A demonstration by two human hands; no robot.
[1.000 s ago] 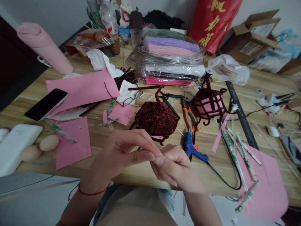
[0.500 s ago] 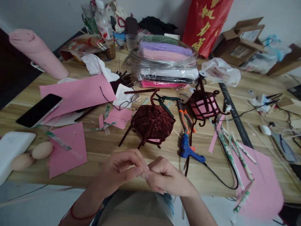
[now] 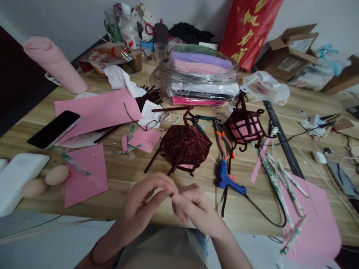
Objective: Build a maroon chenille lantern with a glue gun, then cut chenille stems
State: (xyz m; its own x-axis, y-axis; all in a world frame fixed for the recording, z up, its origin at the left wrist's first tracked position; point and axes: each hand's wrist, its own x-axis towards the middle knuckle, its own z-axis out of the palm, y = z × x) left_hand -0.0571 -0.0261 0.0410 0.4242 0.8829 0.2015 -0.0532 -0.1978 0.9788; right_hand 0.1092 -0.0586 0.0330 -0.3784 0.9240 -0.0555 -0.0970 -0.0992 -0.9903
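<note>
Cluttered wooden tabletop [image 3: 126, 172] fills the head view, backed by a pale wall with a red bag at upper centre-right and cardboard boxes at upper right.

At lower centre the left hand [image 3: 146, 201] and right hand [image 3: 193, 209] meet just off the near edge of the table, fingertips pressed together. They seem to pinch something very small between them, but motion blur hides what it is, so I cannot tell whether either hand truly grips anything.

Just above the hands, at centre frame, sits a dark red woven lantern top [image 3: 185, 145] made of fuzzy stems, with loose ends trailing toward the hands; neither hand touches it. To its right stands a smaller lantern [image 3: 246, 127] with pink panels set inside its dark frame, which looks finished, or nearly so. Between and below them lie orange-handled pliers [image 3: 224, 140] and a blue glue gun [image 3: 226, 179] with its black cord.

Judging by this, one piece looks done, while the woven one still lacks panels; pink paper sheets [image 3: 84, 175] and scraps lie at left, with a phone [image 3: 54, 129] beyond.
</note>
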